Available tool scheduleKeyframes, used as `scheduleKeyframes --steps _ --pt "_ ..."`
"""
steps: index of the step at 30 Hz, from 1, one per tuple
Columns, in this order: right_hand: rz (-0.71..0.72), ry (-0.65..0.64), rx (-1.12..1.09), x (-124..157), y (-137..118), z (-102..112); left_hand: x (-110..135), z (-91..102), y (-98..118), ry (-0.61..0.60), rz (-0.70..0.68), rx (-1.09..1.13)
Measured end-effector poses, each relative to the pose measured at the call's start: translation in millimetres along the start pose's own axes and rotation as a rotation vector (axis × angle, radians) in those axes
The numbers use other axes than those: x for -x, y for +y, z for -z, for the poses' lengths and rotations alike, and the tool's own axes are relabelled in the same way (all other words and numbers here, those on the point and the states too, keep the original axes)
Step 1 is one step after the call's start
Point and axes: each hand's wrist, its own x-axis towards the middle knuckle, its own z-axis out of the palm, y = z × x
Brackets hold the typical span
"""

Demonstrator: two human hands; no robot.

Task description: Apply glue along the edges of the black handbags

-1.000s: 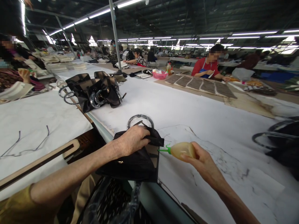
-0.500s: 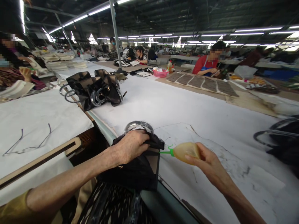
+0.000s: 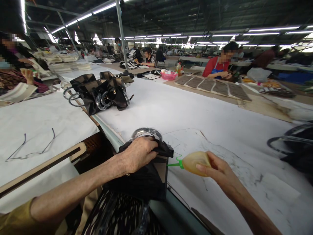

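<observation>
My left hand is closed over the top of a black bag that hangs over the table's near edge. The bag's clear ring handle lies flat on the table just beyond my fingers. My right hand squeezes a yellowish glue bottle. Its green nozzle points left and touches the bag's right side edge, where a brown inner panel shows.
A white paper-covered table stretches ahead. A pile of black bags with ring handles lies at the far left, another dark bag at the right edge. Eyeglasses rest on the left table. Other people work at tables behind.
The view has shifted slightly. The bottle's nozzle has moved down a little along the bag's side edge. My left hand keeps its grip on the bag.
</observation>
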Motion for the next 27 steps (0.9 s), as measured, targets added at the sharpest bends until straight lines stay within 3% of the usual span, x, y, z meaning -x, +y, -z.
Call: scheduleKeyframes --steps 3,7,14,21,27 --pt "0.002 -0.033 0.002 -2 3 -4 0 2.1 1 -0.005 0.005 0.003" --pt "-0.031 0.053 0.028 -5 5 -8 -2 3.6 1 0.004 -0.002 -0.001" --pt "0.003 0.086 0.015 -11 3 -14 -3 4.0 -1 0.001 -0.003 -0.004" --pt "-0.034 0.011 -0.053 -2 6 -6 -2 8.3 3 -0.021 0.024 0.023" --pt "-0.037 -0.012 -0.127 5 4 2 3 0.8 5 -0.039 0.008 0.037"
